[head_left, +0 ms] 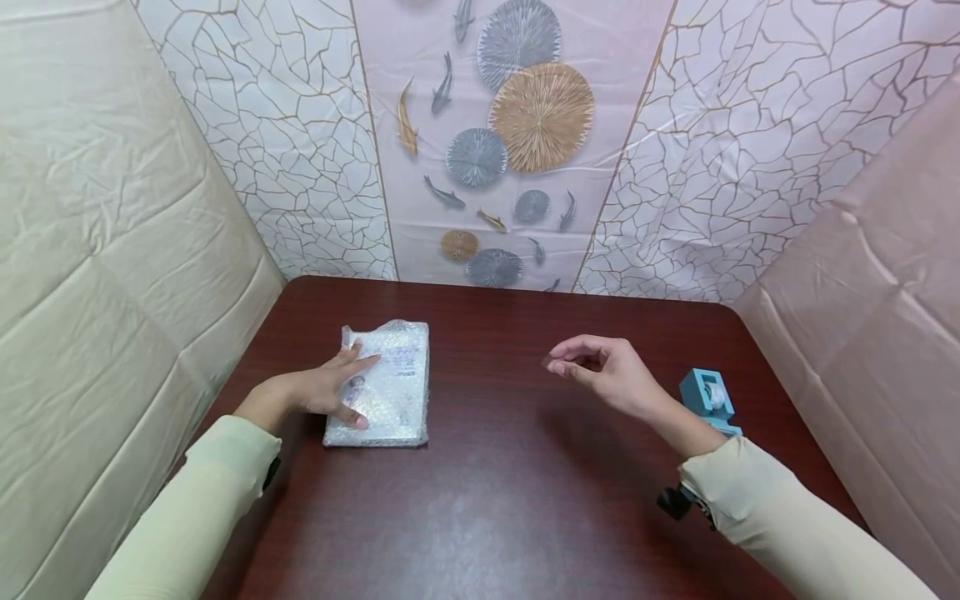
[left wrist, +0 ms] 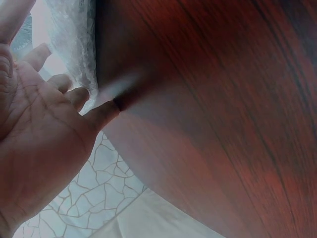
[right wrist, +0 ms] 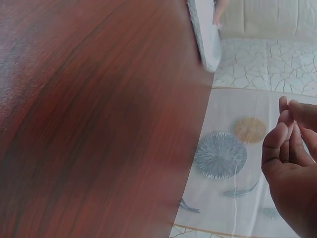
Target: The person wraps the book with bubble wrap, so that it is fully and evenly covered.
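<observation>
On the left part of the table lies a flat rectangular package in bubble wrap (head_left: 401,396), with faint print showing through the clear wrap. My left hand (head_left: 322,390) rests on its left side, fingers spread across the top. In the left wrist view the bubble wrap (left wrist: 74,34) bulges beside the fingers. To the right of the package, above the table, my right hand (head_left: 615,375) pinches a small clear piece of tape (head_left: 547,362) between thumb and fingertips. In the right wrist view that hand (right wrist: 292,153) has its fingers curled together, and the tape is hard to make out.
A blue tape dispenser (head_left: 699,390) with a roll in it stands at the right of the dark wooden table (head_left: 480,500), close to my right forearm. A patterned cloth (head_left: 525,208) hangs behind the table, and pale cloth walls rise on both sides.
</observation>
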The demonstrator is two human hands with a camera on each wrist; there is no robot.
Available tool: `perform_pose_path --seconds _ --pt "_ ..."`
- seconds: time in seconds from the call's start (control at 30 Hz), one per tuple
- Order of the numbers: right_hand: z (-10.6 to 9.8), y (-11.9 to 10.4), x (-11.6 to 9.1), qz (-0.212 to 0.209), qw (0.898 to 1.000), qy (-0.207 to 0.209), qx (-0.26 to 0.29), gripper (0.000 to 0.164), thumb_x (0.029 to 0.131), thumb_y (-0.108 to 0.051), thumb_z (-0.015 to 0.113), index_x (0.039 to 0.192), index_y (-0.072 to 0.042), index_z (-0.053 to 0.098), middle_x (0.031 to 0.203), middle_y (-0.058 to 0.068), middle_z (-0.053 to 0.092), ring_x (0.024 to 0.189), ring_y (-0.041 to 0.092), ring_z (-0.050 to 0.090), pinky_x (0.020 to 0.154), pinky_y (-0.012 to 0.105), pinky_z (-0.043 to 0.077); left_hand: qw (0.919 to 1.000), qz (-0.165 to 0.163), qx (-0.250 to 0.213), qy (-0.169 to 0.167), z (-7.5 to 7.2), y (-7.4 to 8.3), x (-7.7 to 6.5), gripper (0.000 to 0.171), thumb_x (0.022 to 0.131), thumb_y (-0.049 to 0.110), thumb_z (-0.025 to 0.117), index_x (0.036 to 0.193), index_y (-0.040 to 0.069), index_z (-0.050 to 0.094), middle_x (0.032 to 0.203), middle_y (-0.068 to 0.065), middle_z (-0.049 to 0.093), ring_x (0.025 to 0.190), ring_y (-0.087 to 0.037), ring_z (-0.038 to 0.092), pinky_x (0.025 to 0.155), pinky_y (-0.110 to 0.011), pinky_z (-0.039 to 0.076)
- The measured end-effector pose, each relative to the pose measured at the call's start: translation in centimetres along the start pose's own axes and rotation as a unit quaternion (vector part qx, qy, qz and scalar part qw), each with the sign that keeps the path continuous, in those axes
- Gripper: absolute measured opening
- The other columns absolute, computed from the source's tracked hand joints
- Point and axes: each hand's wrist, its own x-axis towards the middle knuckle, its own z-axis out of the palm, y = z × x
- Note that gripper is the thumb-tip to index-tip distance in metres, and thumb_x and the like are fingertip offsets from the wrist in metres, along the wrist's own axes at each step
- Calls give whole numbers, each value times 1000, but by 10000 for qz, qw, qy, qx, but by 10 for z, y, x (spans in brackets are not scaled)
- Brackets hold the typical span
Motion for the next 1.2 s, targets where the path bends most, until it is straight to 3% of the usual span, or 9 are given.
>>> perform_pose_path --seconds 0.47,0.77,1.2 --pt "12 -3 10 -134 9996 -230 81 15 104 -8 77 119 -7 82 111 16 85 93 7 80 75 25 64 10000 -82 2 23 2 1 0 125 86 40 96 178 12 16 183 -28 -17 169 -55 -15 132 -80 4" --pt "24 -7 20 -201 9980 -456 380 17 104 -4 75 121 1 79 111 23 83 84 10 75 74 26 64 9999 -129 8 13 2 1 0 125 86 40 95 178 13 16 183 -27 -18 169 -54 -15 132 -79 4" --pt "51 -16 40 -314 9967 -697 266 19 102 0 76 120 -6 80 104 12 86 96 21 84 77 25 63 9998 -204 82 29 1 2 0 124 87 41 95 179 15 15 183 -26 -18 170 -53 -15 132 -79 5"
